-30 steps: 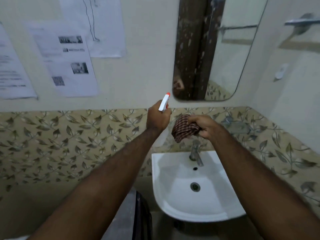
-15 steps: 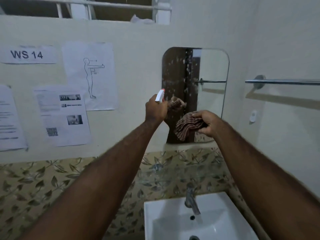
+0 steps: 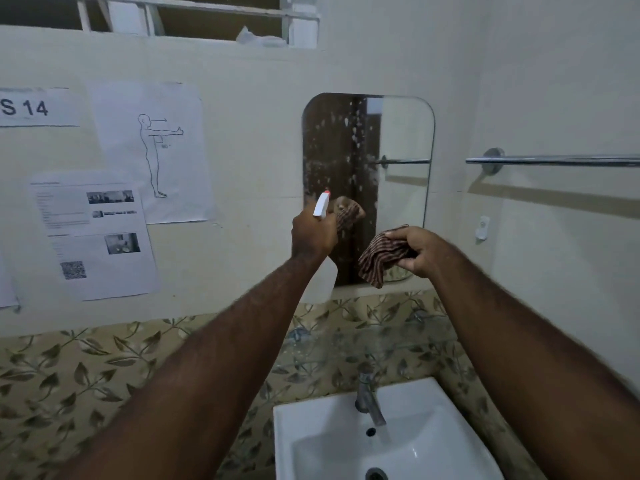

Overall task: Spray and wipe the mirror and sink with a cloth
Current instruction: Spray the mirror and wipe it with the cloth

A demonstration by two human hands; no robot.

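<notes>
Closest to the camera, at the bottom edge, sits the white sink (image 3: 408,455), its drain partly cut off by the frame and a metal tap (image 3: 367,396) standing at its back rim. Two bare forearms reach up and away from here, crossing in front of a band of leaf-patterned tile (image 3: 104,368).

Further out, the left hand (image 3: 313,233) is curled into a tight fist around the neck of a spray bottle (image 3: 322,205); only the white head with its red nozzle tip shows above the knuckles, tilted up toward the glass (the bottle's body is mostly hidden behind the hand and wrist). Whether a finger is pressing the trigger cannot be told. The right hand (image 3: 420,249), just to the right and a little lower, is closed with thumb and fingers pinching a bunched brown striped cloth (image 3: 379,259), which droops down and left from the grip. The cloth is held in front of the lower part of the mirror; contact with the glass cannot be made out.

Behind both hands hangs the mirror (image 3: 405,140), rounded at its corners and speckled with pale droplets on its darker left half; the cloth's reflection shows beside the nozzle. On the wall to the left are printed paper sheets (image 3: 93,237), and on the right wall a chrome towel bar (image 3: 554,160).
</notes>
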